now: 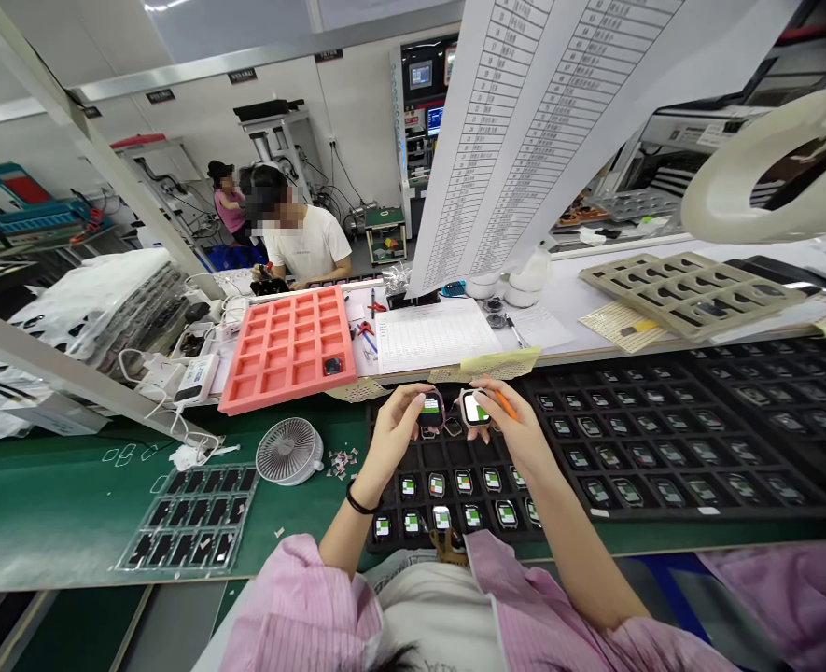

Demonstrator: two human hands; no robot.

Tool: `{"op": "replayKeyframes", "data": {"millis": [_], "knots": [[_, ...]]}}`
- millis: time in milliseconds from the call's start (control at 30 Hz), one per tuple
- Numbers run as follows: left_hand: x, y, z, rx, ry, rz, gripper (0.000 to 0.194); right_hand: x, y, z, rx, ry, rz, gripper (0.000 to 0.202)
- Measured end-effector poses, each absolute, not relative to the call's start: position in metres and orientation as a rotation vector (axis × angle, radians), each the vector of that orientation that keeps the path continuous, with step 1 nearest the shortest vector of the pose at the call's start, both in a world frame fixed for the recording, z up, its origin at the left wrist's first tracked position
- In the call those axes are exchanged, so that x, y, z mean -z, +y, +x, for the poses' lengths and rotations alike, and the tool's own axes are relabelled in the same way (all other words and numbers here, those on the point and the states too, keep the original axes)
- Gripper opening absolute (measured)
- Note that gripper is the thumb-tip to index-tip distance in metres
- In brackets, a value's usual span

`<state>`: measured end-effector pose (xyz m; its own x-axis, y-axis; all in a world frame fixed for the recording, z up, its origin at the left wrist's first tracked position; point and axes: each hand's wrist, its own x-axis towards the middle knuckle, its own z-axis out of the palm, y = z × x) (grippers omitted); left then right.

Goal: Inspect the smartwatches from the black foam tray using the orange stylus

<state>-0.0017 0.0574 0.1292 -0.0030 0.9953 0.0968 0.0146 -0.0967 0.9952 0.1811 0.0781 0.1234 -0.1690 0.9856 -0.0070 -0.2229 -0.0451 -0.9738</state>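
My left hand is closed around a dark-framed smartwatch with a green and white lit screen. In my right hand is a second smartwatch, silver-framed, its screen mostly white with some green. An orange pen-like stick also lies between the right fingers. The two watches are held side by side, a little apart, over a black compartment tray. Several watches with lit green and white screens sit in the tray's lower rows, such as one watch near my body.
A small fan stands left of the tray, beside scattered small pieces and a clear plastic tray. More black watch trays lie right. A pink tray and papers occupy the shelf. A co-worker sits beyond.
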Motion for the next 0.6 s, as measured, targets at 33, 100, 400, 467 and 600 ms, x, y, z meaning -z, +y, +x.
{"op": "replayKeyframes", "data": {"millis": [33,100,400,467,600], "knots": [[-0.128,0.058,-0.002,-1.268,1.176,1.289,0.034,-0.124,0.078,0.181,-1.444,-1.136,-0.982,0.03],[-0.125,0.06,-0.003,-1.249,1.173,1.289,0.033,-0.124,0.078,0.181,-1.443,-1.133,-0.999,0.029],[-0.126,0.058,-0.004,-1.213,1.071,1.322,0.045,-0.115,0.082,0.187,-1.482,-1.267,-0.911,0.04],[-0.126,0.058,-0.004,-1.205,1.071,1.321,0.048,-0.112,0.083,0.189,-1.489,-1.295,-0.888,0.044],[-0.126,0.059,-0.004,-1.221,1.131,1.3,0.042,-0.109,0.084,0.191,-1.483,-1.332,-0.876,0.045]]}}
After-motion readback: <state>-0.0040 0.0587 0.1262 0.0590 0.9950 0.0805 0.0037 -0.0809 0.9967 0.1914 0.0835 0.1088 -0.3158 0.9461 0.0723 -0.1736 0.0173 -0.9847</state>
